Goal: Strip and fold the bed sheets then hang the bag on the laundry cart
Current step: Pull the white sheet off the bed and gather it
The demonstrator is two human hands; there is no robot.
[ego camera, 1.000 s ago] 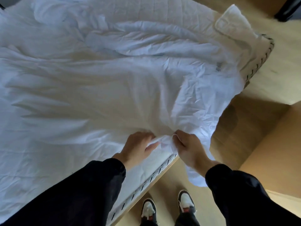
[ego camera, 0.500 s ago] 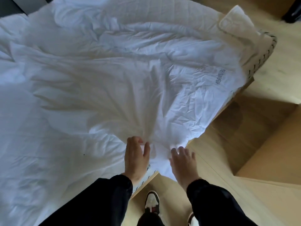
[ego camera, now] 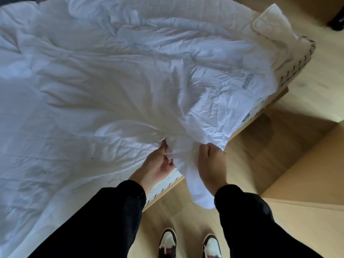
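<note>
Both hands (ego camera: 157, 166) (ego camera: 210, 164) grip the crumpled white sheet (ego camera: 214, 101), bunched.

sheet (ego camera: 115, 86) on mattress (ego camera: 296, 62), shoes (ego camera: 189, 244) on floor (ego camera: 307, 101) beside

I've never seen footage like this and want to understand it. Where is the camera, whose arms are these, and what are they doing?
There is no machine here. A person wears one camera on the head, looking forward and down, so you see their own black sleeves and shoes. A crumpled white sheet lies spread over a mattress, whose side shows at the right above a wooden floor. The left hand and the right hand both grip a bunched part of the sheet at the near edge. A loose end hangs down beside the right wrist.
</note>
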